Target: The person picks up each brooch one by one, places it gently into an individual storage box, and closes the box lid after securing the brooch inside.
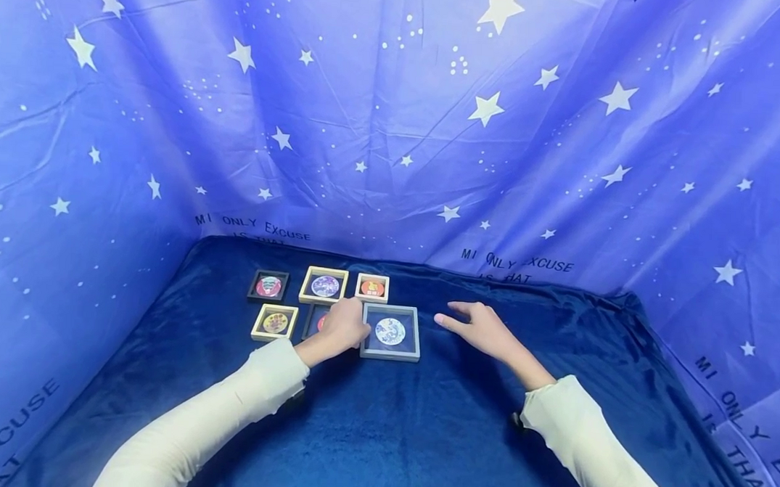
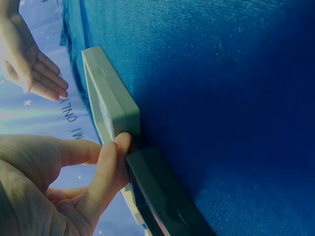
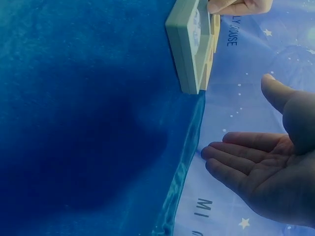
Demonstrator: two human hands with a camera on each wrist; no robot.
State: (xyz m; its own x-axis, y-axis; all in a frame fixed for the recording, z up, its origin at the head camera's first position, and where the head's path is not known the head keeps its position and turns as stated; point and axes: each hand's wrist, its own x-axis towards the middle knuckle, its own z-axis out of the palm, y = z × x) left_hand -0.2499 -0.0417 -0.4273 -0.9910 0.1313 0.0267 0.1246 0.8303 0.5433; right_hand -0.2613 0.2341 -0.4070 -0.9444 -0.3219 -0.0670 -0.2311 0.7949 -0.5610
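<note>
A square grey display frame [image 1: 390, 357] with a white-and-blue round disc inside lies at the right of the group. My left hand [image 1: 343, 324] pinches its left side; in the left wrist view the thumb and a finger [image 2: 110, 164] meet at the frame's corner. Beneath that hand, a black frame with a red disc [image 2: 170, 196] sits close beside the grey one, partly hidden. My right hand [image 1: 484, 329] is held off to the right of the grey frame, touching nothing. Its fingers are extended and the thumb stands apart in the right wrist view [image 3: 261, 162].
Behind stand a black frame [image 1: 254, 287] with a red-and-green disc, a wooden frame [image 1: 322, 299] with a purple disc and a small pale frame [image 1: 371, 299] with an orange disc. Another wooden frame [image 1: 273, 337] is front left. Dark blue cloth [image 1: 388, 432] covers the table; a starry curtain [image 1: 382, 112] surrounds it.
</note>
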